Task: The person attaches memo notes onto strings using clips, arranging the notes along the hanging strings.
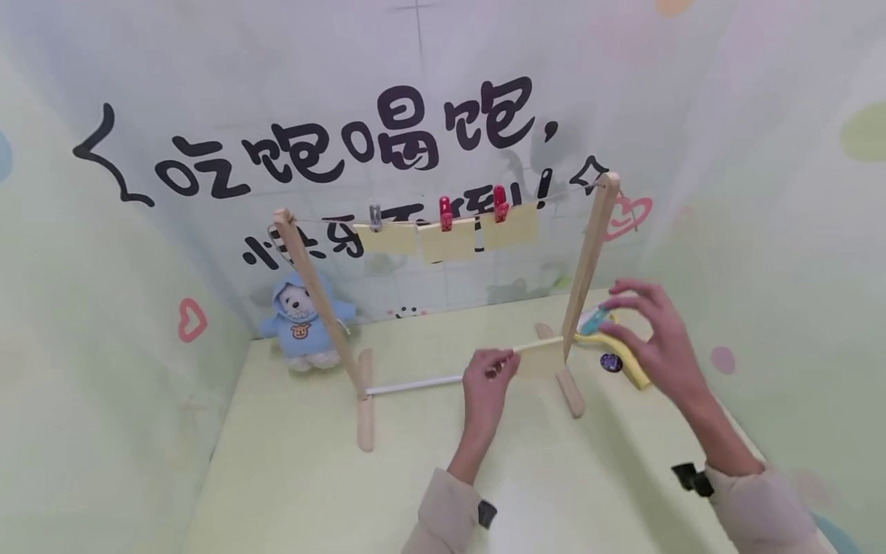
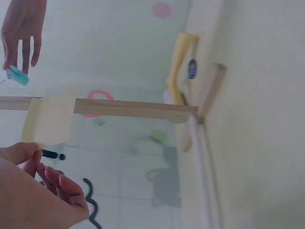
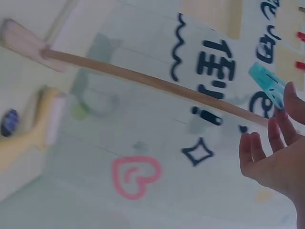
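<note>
My left hand (image 1: 487, 388) pinches a pale yellow paper slip (image 2: 50, 121) by its edge, in front of the wooden rack's right post (image 1: 587, 265). In my right hand (image 1: 661, 342) a teal clothespin (image 3: 265, 82) is pinched between thumb and fingers, right of that post and apart from the paper. A thin string (image 1: 408, 222) runs between the two post tops. Three yellow slips hang from it: the left one (image 1: 388, 241) under a grey clothespin (image 1: 375, 218), the middle one (image 1: 450, 245) and right one (image 1: 515, 228) under red clothespins (image 1: 445, 213).
A plush toy in a blue hoodie (image 1: 304, 327) sits behind the left post (image 1: 318, 304). A white rod (image 1: 415, 385) joins the posts low down. By the right foot (image 1: 571, 394) lie a curved yellow object (image 1: 631, 363) and a dark purple round piece (image 1: 611, 362). Printed walls surround the table.
</note>
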The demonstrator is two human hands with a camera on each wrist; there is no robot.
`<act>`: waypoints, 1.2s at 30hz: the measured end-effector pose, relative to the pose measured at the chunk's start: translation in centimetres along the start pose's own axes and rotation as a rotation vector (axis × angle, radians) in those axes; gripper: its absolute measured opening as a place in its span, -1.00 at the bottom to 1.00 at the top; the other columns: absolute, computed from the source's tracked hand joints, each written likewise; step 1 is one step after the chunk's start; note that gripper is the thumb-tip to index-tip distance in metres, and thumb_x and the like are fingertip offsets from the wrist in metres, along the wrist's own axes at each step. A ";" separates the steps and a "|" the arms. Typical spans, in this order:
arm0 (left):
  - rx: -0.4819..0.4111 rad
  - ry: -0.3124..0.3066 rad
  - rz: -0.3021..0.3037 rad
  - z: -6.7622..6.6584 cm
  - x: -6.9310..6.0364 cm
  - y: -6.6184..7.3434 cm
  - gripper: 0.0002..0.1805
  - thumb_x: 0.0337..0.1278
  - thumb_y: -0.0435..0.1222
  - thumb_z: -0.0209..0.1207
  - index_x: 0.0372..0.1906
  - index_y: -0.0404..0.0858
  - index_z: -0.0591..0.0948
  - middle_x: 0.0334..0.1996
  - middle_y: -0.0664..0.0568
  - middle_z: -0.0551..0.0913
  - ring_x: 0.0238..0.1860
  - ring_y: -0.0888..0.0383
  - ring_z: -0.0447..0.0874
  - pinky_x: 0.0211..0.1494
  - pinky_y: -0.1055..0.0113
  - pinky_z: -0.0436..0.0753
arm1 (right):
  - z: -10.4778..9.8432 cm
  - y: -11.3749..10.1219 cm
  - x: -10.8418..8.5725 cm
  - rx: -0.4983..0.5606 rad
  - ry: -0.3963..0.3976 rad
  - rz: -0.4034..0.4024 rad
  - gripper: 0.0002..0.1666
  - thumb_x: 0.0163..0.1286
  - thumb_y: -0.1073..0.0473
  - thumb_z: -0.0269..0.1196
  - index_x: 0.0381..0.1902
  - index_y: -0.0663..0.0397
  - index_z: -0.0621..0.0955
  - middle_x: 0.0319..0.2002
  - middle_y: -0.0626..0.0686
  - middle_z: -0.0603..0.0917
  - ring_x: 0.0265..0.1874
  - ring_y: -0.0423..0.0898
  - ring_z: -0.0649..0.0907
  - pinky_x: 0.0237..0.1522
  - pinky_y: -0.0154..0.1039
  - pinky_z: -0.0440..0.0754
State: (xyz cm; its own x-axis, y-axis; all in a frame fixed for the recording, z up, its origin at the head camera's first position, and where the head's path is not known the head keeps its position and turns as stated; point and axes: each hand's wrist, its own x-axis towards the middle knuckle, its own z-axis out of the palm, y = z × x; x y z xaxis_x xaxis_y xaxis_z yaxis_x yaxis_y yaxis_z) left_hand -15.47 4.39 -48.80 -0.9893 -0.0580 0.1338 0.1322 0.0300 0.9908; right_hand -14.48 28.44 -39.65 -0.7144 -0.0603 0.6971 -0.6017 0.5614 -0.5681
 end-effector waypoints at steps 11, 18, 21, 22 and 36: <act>-0.146 -0.095 0.130 2.4 8.1 11.1 -0.80 0.52 -0.31 0.36 -0.03 -0.40 0.84 -0.64 0.18 0.57 -0.60 0.33 0.48 -0.47 0.52 0.42 | -4.4 -7.1 12.6 -0.046 -0.120 -0.159 -0.71 0.30 0.36 0.54 -0.05 0.39 0.79 0.10 -0.45 0.65 0.25 -0.37 0.60 0.42 -0.44 0.43; -0.141 -0.064 0.189 3.2 10.0 14.0 -0.80 0.53 -0.36 0.33 -0.02 -0.45 0.83 -0.73 0.20 0.52 -0.69 0.34 0.41 -0.56 0.50 0.29 | -4.4 -7.8 17.9 -0.112 -0.138 -0.144 -0.70 0.22 0.60 0.53 -0.10 0.34 0.81 -0.02 -0.54 0.63 0.14 -0.47 0.57 0.33 -0.50 0.44; -0.152 -0.052 0.185 3.5 10.3 14.7 -0.78 0.53 -0.35 0.33 0.00 -0.46 0.83 -0.73 0.20 0.53 -0.70 0.34 0.41 -0.56 0.50 0.33 | -4.3 -7.7 19.2 -0.123 -0.149 -0.116 -0.75 0.27 0.55 0.54 -0.11 0.32 0.82 -0.06 -0.54 0.63 0.11 -0.46 0.56 0.27 -0.51 0.44; -0.156 -0.047 0.179 3.6 10.4 14.9 -0.78 0.53 -0.35 0.33 0.00 -0.46 0.83 -0.73 0.20 0.53 -0.70 0.34 0.41 -0.56 0.51 0.33 | -4.3 -7.7 19.5 -0.122 -0.153 -0.106 -0.76 0.27 0.54 0.54 -0.11 0.32 0.83 -0.06 -0.53 0.63 0.10 -0.45 0.56 0.25 -0.51 0.44; -0.200 0.011 0.177 4.5 10.5 16.5 -0.77 0.54 -0.34 0.34 -0.01 -0.48 0.82 -0.75 0.20 0.51 -0.71 0.33 0.44 -0.58 0.50 0.28 | -3.9 -7.1 21.0 -0.131 -0.212 -0.050 -0.80 0.35 0.46 0.53 -0.08 0.30 0.82 -0.05 -0.47 0.63 0.13 -0.40 0.53 0.31 -0.41 0.41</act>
State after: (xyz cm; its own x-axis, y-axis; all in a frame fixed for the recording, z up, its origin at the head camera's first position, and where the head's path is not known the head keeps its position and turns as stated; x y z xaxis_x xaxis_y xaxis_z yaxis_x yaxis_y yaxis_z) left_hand -23.98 8.74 -31.19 -0.9491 -0.0803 0.3045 0.3137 -0.1567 0.9365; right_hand -23.84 26.44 -19.28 -0.7522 -0.2551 0.6076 -0.5968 0.6546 -0.4641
